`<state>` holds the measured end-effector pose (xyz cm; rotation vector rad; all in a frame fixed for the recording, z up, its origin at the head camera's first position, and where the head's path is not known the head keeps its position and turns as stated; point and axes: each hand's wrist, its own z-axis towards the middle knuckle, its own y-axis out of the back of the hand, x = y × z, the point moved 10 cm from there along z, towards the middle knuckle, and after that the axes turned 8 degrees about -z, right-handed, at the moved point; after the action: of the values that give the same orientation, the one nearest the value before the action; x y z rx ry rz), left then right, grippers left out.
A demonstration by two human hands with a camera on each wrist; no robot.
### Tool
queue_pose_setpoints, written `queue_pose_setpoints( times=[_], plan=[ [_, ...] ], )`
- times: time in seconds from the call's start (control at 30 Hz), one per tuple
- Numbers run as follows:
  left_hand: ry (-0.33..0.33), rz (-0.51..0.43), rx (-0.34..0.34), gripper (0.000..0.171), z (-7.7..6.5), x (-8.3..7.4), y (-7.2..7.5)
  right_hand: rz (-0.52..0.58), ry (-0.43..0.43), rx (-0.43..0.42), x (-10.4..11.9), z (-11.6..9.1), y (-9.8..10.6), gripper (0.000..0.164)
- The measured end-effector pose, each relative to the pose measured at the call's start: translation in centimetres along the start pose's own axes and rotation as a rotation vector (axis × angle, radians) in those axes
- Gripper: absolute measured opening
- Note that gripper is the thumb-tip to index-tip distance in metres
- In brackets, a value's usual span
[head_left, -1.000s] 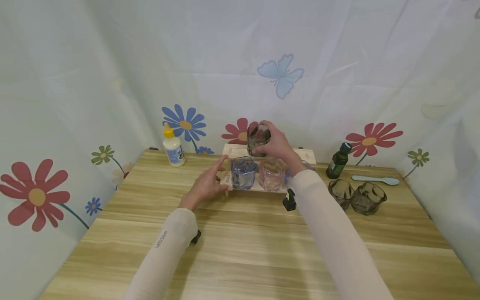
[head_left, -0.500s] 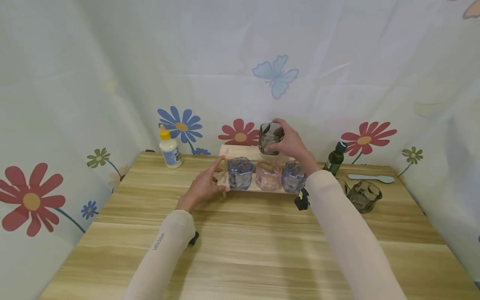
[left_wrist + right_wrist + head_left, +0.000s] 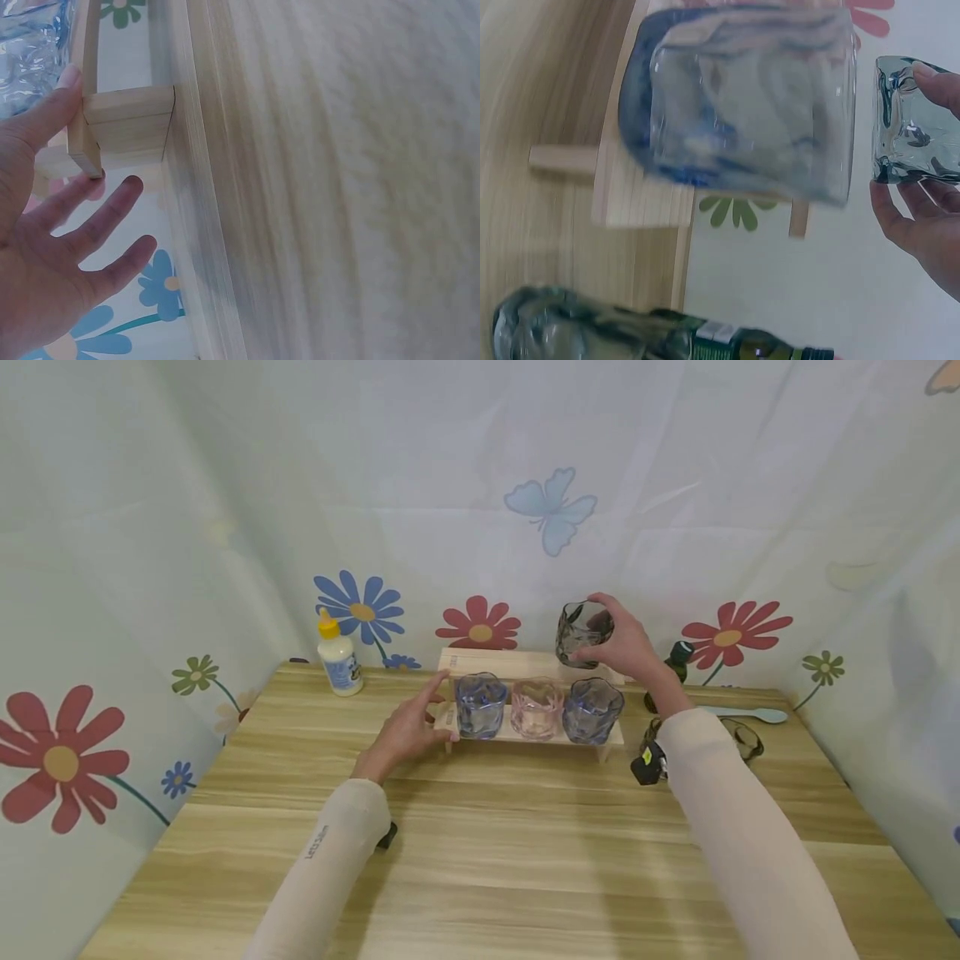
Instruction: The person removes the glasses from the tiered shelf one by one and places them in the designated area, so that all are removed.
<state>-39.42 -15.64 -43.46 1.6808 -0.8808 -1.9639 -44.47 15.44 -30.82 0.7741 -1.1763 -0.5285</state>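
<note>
Above a wooden rack (image 3: 491, 662), toward its right end, my right hand (image 3: 630, 647) grips a grey glass (image 3: 579, 637), not yet set down. Three glasses (image 3: 537, 712) stand along the lower row; my left hand (image 3: 405, 728), fingers spread, touches the rack's left end. Dark glassware (image 3: 750, 742) is left on the tabletop (image 3: 495, 860), partly behind my sleeve (image 3: 742, 818).

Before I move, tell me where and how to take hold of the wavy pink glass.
Probably by the front rim of the wavy pink glass, pinched from above and in front. It stands upright, mouth up; a wavy blue glass and a second blue glass stand close on either side, and the pale wooden upper shelf is behind.
</note>
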Motion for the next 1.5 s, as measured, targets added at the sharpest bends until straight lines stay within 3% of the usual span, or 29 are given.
queue_pose_setpoints(
  times=[0.37, 0.77, 0.93, 1.2, 1.5],
  plan=[
    [0.01, -0.001, -0.004, 0.107, 0.0, 0.2, 0.0, -0.046, -0.086, -0.023, -4.5, -3.3, 4.1, 0.098],
    [0.027, -0.014, 0.009, 0.106, -0.1, 0.2, -0.3, -0.085, -0.144, -0.107, -9.6, -7.5, 8.7, 0.103],
    [0.016, -0.007, 0.002, 0.107, -0.2, 0.1, -0.2, -0.087, -0.204, -0.102, -11.7, -9.2, 10.0, 0.104],
    [0.012, -0.012, 0.009, 0.106, -0.2, 0.1, -0.2, -0.058, -0.232, -0.12, -14.7, -12.1, 11.5, 0.101],
    [0.012, -0.015, 0.005, 0.107, -0.2, 0.1, -0.1, -0.168, -0.336, -0.154, -17.9, -14.6, 12.7, 0.104]
  ],
)
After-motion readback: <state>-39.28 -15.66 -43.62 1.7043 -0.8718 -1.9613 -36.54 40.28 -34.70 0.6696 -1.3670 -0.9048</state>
